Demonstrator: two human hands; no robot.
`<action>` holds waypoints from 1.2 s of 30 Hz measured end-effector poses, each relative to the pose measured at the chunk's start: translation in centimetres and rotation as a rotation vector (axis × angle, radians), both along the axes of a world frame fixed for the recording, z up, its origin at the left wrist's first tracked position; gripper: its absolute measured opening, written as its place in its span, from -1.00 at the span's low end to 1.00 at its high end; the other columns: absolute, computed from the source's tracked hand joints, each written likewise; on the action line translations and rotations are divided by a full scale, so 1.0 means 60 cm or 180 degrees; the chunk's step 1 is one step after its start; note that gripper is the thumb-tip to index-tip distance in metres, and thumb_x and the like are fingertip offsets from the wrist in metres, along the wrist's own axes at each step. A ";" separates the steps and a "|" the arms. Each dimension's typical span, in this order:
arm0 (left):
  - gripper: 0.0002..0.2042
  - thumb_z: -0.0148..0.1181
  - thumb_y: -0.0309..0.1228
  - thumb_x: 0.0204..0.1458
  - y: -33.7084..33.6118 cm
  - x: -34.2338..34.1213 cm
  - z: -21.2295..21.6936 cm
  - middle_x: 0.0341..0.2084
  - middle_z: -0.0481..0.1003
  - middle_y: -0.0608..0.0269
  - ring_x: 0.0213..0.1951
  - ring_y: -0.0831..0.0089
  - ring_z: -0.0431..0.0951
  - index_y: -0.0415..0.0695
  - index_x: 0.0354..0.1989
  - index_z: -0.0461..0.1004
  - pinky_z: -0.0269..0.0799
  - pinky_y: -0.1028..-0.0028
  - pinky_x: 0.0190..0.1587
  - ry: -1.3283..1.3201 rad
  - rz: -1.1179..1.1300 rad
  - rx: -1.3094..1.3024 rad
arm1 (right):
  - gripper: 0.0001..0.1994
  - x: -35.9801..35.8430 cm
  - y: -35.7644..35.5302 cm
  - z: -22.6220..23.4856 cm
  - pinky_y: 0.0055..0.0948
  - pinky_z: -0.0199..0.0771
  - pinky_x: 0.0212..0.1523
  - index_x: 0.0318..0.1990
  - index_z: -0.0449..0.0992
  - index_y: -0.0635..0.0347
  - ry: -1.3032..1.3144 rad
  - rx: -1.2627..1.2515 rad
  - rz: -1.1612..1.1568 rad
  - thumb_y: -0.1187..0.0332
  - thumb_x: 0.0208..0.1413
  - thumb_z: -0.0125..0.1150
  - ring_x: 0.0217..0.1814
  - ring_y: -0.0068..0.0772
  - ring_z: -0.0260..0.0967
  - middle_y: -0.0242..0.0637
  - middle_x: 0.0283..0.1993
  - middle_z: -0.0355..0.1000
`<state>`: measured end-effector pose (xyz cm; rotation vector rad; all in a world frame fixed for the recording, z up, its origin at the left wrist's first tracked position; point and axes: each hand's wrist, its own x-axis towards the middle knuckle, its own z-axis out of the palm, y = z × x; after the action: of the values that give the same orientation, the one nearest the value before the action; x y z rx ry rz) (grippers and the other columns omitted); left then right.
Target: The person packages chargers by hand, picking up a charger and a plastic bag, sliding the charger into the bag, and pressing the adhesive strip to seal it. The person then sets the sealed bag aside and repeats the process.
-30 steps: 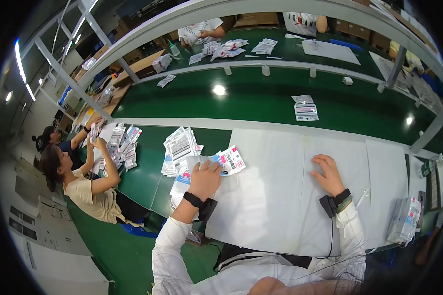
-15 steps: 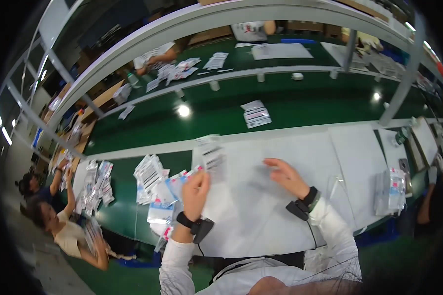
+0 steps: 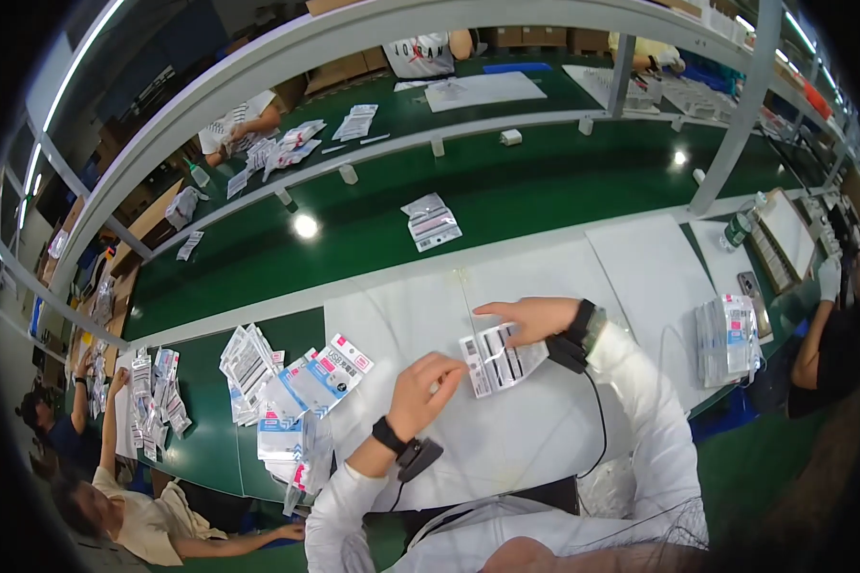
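Observation:
A flat printed packet, white with dark bars and a pink patch, lies at a slant over the white work sheet between my hands. My left hand is bent into a pinch, its fingertips at the packet's left edge. From the right my right hand reaches over the packet's upper part. Its forefinger is stretched out past the top edge, and the thumb rests on the printed face. To the left, beside my left hand, lies a loose heap of similar blue, white and pink packets.
One packet lies on the green surface beyond. A stack of packets stands at the right, near a bottle and a phone. A grey frame post rises behind. Other people sit at left, right and across.
The packet has moved from upright in my left hand, at the left, to the right, under my right hand. My right hand has moved inward onto it. The view has shifted.

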<state>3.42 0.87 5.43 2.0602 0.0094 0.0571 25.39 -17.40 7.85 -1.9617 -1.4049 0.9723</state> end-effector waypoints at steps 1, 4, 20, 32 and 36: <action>-0.75 0.14 -0.44 0.16 0.002 0.018 -0.003 -0.10 0.54 0.20 -0.05 0.31 0.56 -0.15 0.00 0.50 0.51 0.38 -0.02 -0.0635 -0.0162 0.0620 | -0.33 -0.011 0.025 0.007 -0.22 0.46 0.05 0.36 0.18 0.09 -0.0299 -0.0291 0.0124 0.36 0.05 0.25 0.07 -0.15 0.46 -0.10 0.09 0.47; -0.71 0.18 -0.46 0.09 0.011 0.061 -0.047 -0.07 0.53 0.21 -0.06 0.27 0.55 -0.11 0.02 0.50 0.50 0.38 -0.03 -0.1462 -0.0572 0.1495 | -0.30 -0.025 0.053 0.008 -0.18 0.43 0.06 0.34 0.22 0.08 -0.0924 -0.0896 0.0346 0.36 -0.02 0.31 0.10 -0.09 0.42 -0.08 0.11 0.44; -0.81 0.28 -0.34 -0.07 0.002 0.138 -0.020 -0.21 0.48 0.34 -0.05 0.33 0.47 -0.04 -0.26 0.51 0.41 0.34 -0.12 -0.1428 -0.1846 0.3011 | -0.55 -0.085 -0.113 0.013 -0.22 0.38 0.10 0.09 0.47 0.12 -0.2231 0.1479 -0.1255 0.45 -0.03 0.32 0.10 -0.11 0.35 -0.24 0.06 0.40; -0.84 0.25 -0.31 -0.01 -0.010 0.148 -0.023 -0.38 0.55 0.18 -0.30 0.16 0.55 -0.10 -0.33 0.51 0.45 0.19 -0.20 -0.0086 -0.1976 0.1780 | -0.61 -0.054 -0.037 -0.109 -0.30 0.42 0.12 0.09 0.45 0.18 -0.0148 0.1182 -0.0578 0.50 0.05 0.23 0.14 -0.17 0.35 -0.23 0.08 0.38; -0.87 0.21 -0.34 0.05 -0.002 0.111 -0.031 -0.39 0.54 0.22 -0.28 0.19 0.55 -0.11 -0.31 0.53 0.48 0.25 -0.18 -0.0385 -0.1833 0.1721 | -0.53 -0.059 -0.029 -0.124 -0.29 0.34 0.23 0.16 0.41 0.15 -0.0517 0.1421 -0.0331 0.43 0.05 0.26 0.27 -0.18 0.27 -0.24 0.18 0.33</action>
<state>10.08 0.72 3.59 2.5113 -0.7420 -0.1925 21.86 -19.17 0.40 -1.7794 -1.4416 0.4114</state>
